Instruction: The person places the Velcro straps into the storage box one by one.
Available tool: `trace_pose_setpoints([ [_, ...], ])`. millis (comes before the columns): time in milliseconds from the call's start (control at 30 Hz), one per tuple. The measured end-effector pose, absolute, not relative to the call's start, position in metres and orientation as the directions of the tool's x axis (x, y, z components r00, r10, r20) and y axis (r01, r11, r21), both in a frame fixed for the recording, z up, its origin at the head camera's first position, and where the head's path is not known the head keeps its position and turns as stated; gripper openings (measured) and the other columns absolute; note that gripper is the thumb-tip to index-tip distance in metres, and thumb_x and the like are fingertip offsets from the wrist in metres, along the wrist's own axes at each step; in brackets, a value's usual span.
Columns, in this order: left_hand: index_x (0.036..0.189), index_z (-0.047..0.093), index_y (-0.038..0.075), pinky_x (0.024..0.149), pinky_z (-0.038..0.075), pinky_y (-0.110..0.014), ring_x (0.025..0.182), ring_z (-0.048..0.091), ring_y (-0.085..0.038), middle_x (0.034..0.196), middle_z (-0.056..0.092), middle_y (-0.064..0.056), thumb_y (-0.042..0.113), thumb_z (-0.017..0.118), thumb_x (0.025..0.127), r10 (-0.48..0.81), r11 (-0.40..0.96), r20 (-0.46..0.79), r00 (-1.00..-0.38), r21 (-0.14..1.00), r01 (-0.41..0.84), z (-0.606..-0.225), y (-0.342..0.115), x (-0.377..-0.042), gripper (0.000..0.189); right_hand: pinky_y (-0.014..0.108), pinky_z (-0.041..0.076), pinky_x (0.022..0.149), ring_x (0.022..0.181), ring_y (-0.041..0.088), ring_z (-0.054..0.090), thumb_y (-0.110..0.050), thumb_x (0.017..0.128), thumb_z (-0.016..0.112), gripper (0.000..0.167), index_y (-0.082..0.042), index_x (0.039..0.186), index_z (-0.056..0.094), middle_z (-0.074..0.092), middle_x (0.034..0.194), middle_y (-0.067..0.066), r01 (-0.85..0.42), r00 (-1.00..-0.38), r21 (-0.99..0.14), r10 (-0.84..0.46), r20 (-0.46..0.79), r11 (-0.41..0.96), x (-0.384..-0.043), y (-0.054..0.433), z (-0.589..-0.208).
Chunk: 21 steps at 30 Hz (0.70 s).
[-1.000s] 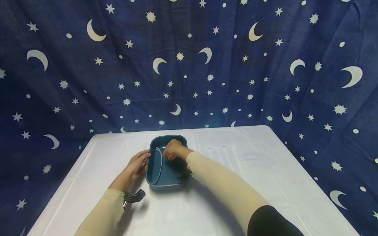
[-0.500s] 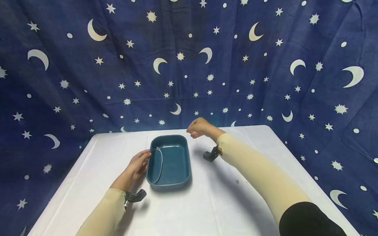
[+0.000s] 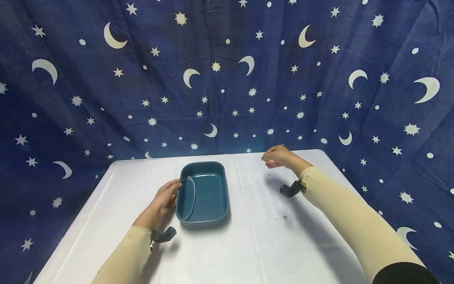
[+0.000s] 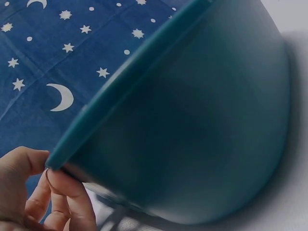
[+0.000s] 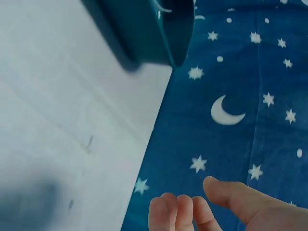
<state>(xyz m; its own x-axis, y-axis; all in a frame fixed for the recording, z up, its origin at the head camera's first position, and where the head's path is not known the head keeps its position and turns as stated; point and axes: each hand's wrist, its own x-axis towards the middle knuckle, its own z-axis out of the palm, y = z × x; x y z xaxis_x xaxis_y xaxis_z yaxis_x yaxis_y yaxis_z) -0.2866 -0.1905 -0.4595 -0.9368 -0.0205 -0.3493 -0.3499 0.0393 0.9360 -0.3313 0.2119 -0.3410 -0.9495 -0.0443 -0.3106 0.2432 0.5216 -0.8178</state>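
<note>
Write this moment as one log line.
left hand: gripping teal container by rim; right hand: above table, nothing visibly held; curved pale strip: inside container; faint pale strips: on table, right of container

bkdrp: navy, wht moons, stars, dots | tbl: wht, rnd far corners

a strip lies left in the basin on the table.
</note>
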Motion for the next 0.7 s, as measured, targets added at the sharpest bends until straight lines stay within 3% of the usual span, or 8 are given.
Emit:
trace_pose_setpoints([
  [233,0.147,0.042,0.015,0.064,0.051,-0.014,0.084,0.06,0.0,0.148,0.044,-0.015,0.03,0.052,0.098,-0.034,0.028,-0.359,-0.933,0.933,-0.36,-0.46,-0.191,-0.288,0.052,0.026,0.058,0.076,0.083,0.014,0.065,-0.011,0.091,0.066,0.028,0.006,0.113,0.06,0.061,0.12,0.021,0.223,-0.965,-0.752,0.029,-0.262,0.621,-0.319,0.242,-0.351],
  [433,0.146,0.043,0.016,0.067,0.051,-0.016,0.089,0.059,-0.002,0.148,0.045,-0.014,0.031,0.052,0.099,-0.034,0.03,-0.358,-0.933,0.933,-0.359,-0.46,-0.191,-0.289,0.051,0.024,0.058,0.069,0.074,0.009,0.062,-0.013,0.09,0.066,0.03,0.007,0.112,0.061,0.063,0.116,0.022,0.217,-0.97,-0.705,0.071,-0.232,0.675,-0.315,0.262,-0.365],
  [700,0.147,0.042,0.015,0.073,0.051,-0.017,0.097,0.059,-0.004,0.15,0.043,-0.013,0.031,0.052,0.099,-0.03,0.031,-0.364,-0.931,0.931,-0.365,-0.462,-0.189,-0.289,0.052,0.026,0.057,0.065,0.065,0.006,0.061,-0.012,0.086,0.069,0.025,0.007,0.102,0.064,0.066,0.091,0.009,0.25,-0.963,-0.692,0.101,-0.249,0.677,-0.306,0.278,-0.391],
])
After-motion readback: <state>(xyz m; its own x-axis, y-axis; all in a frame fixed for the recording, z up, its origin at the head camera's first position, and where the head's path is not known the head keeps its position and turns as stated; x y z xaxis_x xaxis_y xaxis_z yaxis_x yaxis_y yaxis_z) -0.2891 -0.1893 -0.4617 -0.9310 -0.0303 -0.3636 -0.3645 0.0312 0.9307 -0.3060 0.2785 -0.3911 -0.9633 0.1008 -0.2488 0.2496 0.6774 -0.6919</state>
